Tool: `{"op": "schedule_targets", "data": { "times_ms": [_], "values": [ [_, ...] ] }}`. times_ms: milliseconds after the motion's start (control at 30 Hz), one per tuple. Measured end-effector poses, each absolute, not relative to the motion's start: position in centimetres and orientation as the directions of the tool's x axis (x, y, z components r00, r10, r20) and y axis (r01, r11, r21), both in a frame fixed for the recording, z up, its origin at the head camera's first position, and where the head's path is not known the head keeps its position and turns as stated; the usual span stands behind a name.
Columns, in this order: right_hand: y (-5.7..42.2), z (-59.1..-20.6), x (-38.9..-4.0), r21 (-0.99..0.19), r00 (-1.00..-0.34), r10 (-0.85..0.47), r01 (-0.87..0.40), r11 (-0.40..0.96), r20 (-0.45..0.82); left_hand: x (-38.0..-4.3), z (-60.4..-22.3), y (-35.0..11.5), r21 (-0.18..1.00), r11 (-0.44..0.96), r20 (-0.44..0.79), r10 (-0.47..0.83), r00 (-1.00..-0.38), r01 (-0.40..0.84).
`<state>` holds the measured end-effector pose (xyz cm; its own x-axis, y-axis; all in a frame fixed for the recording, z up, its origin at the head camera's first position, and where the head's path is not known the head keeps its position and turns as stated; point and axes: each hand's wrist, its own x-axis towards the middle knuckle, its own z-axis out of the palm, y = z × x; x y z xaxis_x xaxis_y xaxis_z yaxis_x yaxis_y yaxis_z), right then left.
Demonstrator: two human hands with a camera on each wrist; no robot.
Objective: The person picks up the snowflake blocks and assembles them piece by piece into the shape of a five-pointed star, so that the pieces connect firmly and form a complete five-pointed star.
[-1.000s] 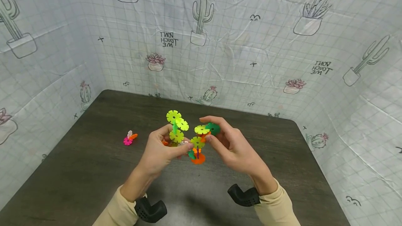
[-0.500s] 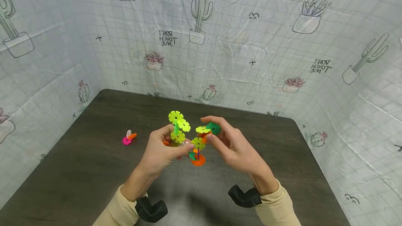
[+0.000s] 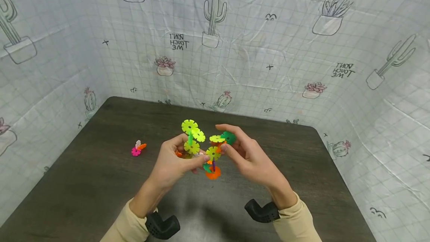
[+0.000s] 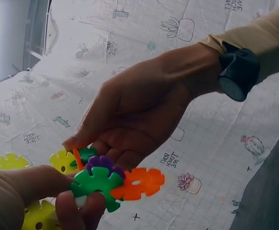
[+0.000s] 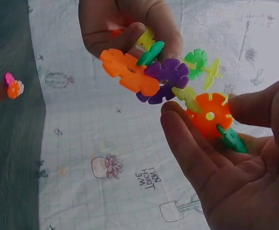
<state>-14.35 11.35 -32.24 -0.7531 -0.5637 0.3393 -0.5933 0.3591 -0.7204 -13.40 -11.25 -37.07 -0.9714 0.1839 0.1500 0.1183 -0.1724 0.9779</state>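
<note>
Both hands hold one cluster of interlocked plastic discs (image 3: 205,149) in the air above the dark table (image 3: 100,182). The cluster has yellow-green discs (image 3: 190,127) on top, a dark green disc (image 3: 229,137) at the right and an orange disc (image 3: 213,174) at the bottom. My left hand (image 3: 189,155) pinches the cluster's left side near the green disc (image 4: 97,184) and the lower orange disc (image 4: 139,183). My right hand (image 3: 224,138) pinches the right side, its thumb and fingers on another orange disc (image 5: 209,115) beside the dark green one (image 5: 232,139). A purple disc (image 5: 165,79) sits in the middle.
A small separate group of pink, white and orange discs (image 3: 138,148) lies on the table to the left of the hands. A cactus-print sheet (image 3: 235,47) walls in the table at the back and on both sides. The table's right edge (image 3: 339,182) is near.
Almost nothing has changed. Both hands keep their hold, and the cluster sits very slightly lower in the view.
</note>
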Motion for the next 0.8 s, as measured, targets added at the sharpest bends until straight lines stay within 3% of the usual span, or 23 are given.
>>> {"op": "schedule_targets", "data": {
  "times_ms": [333, 567, 800],
  "values": [
    [11.86, -32.57, -14.11, -0.77, -0.768, -0.552, -0.554, 0.317, 0.325, -13.33, -37.64, -11.13, 0.967, -0.202, 0.203, 0.23, -0.952, 0.158],
    [11.83, -32.53, -13.94, -0.772, -0.757, -0.549, -0.568, 0.286, 0.354, -13.25, -37.6, -11.08, 0.94, -0.276, 0.258, 0.19, -0.947, 0.201],
    [11.52, -32.06, -13.66, -0.783, -0.764, -0.536, -0.559, 0.272, 0.359, -13.07, -37.55, -10.82, 0.919, -0.258, 0.344, 0.147, -0.928, 0.3]
  ]
}}
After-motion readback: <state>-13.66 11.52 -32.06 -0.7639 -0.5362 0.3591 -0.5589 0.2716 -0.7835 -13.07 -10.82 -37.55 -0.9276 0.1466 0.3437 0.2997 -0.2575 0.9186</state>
